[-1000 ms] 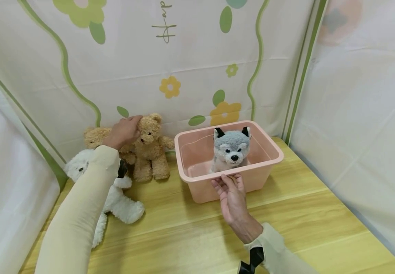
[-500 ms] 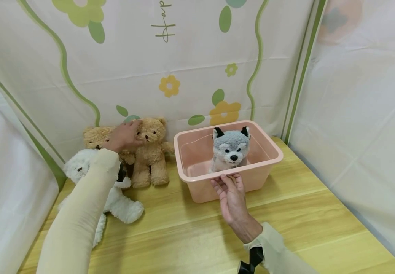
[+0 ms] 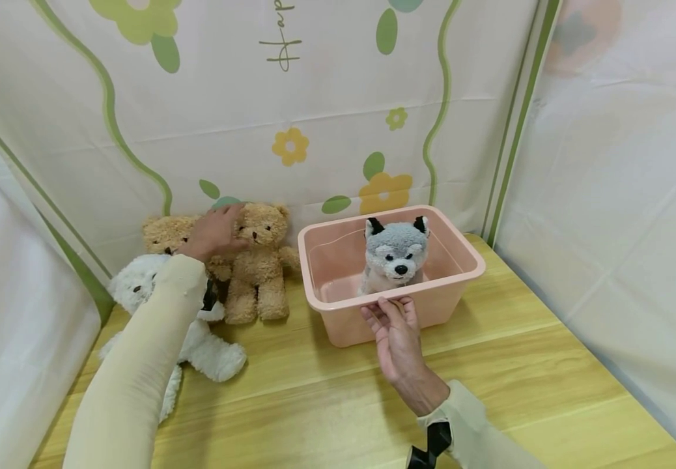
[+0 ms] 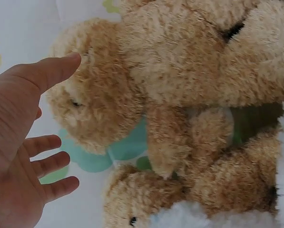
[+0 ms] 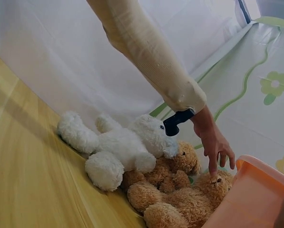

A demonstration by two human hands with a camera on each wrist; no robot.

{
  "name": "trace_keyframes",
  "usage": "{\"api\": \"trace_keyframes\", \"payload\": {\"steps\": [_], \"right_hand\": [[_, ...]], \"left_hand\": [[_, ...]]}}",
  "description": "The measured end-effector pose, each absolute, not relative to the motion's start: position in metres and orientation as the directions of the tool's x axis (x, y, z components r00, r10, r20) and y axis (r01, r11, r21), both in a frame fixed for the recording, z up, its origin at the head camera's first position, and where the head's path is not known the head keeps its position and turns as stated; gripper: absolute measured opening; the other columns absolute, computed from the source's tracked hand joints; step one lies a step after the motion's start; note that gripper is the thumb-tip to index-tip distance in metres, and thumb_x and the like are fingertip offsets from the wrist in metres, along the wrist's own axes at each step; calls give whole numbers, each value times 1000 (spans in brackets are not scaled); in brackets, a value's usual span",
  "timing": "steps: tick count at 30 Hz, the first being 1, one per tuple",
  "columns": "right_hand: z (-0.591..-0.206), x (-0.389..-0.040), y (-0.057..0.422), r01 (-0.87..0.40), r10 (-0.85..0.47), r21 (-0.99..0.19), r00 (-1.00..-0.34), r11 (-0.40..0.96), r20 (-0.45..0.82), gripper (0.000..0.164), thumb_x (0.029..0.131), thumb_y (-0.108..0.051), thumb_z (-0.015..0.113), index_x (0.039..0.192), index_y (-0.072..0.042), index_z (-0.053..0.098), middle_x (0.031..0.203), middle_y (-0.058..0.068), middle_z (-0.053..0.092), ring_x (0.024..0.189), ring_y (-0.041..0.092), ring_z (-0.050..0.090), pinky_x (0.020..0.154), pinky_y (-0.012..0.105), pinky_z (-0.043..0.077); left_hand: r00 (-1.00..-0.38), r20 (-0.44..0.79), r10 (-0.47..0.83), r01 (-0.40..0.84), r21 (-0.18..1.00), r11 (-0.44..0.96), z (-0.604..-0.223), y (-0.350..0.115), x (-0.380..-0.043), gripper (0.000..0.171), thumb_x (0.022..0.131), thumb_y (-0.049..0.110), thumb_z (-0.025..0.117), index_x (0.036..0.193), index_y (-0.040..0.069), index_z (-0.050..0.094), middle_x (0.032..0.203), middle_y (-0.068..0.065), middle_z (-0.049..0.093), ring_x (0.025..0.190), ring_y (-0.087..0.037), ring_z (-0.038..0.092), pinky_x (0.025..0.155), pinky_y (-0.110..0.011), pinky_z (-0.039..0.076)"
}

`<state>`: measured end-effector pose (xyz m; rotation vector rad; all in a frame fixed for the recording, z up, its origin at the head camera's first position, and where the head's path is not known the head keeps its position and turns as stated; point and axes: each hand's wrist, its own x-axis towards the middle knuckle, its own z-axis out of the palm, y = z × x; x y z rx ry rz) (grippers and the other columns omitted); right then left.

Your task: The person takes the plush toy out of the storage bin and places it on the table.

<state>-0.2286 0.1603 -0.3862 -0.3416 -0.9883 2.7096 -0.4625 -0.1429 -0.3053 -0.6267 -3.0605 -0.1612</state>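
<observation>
My left hand (image 3: 213, 231) is at the head of a tan teddy bear (image 3: 258, 264) sitting against the back curtain. In the left wrist view its thumb (image 4: 61, 71) lies over the bear's face while the other fingers are spread apart, not wrapped round it. A second tan bear (image 3: 165, 233) sits to the left, partly hidden by my arm. In front of it leans a white plush toy (image 3: 215, 355). My right hand (image 3: 399, 345) holds the front rim of a pink plastic bin (image 3: 350, 326), thumb at the lip and fingers below. Inside the bin sits a grey husky plush (image 3: 398, 254).
The toys and bin stand on a wood-grain table (image 3: 291, 404). A white curtain with printed flowers (image 3: 338, 117) closes off the back, and plain white curtains (image 3: 619, 195) hang at both sides. The bin stands just right of the upright tan bear.
The tan bear by my left hand has shifted slightly forward and sits lower. My left hand has slid from the top of its head to the side. My right hand stays at the bin.
</observation>
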Motion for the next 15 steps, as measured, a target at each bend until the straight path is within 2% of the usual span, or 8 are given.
{"api": "trace_keyframes", "payload": {"steps": [7, 11, 15], "right_hand": [[-386, -229, 161, -141, 294, -649, -946, -748, -133, 12, 101, -4, 50, 99, -14, 43, 92, -1, 59, 86, 13, 63, 84, 29, 57], [-386, -228, 160, -139, 294, -650, -946, -747, -135, 12, 101, -4, 50, 100, -14, 42, 92, -1, 59, 86, 13, 63, 84, 29, 57], [-386, -228, 160, -140, 294, -648, -946, -748, -135, 12, 101, -4, 50, 99, -14, 43, 91, -1, 59, 85, 13, 63, 84, 29, 57]], "left_hand": [[-905, 54, 421, 425, 111, 899, -289, -128, -458, 86, 91, 38, 69, 156, 7, 21, 155, -28, 29, 139, -50, 29, 108, -67, 31], [-892, 69, 446, 450, 61, 891, -281, -113, -455, 88, 90, 41, 69, 155, 6, 22, 154, -28, 32, 135, -49, 37, 107, -63, 35], [-884, 83, 461, 466, 65, 882, -274, -97, -453, 88, 89, 45, 68, 156, 9, 23, 155, -25, 33, 135, -47, 39, 105, -62, 39]]}}
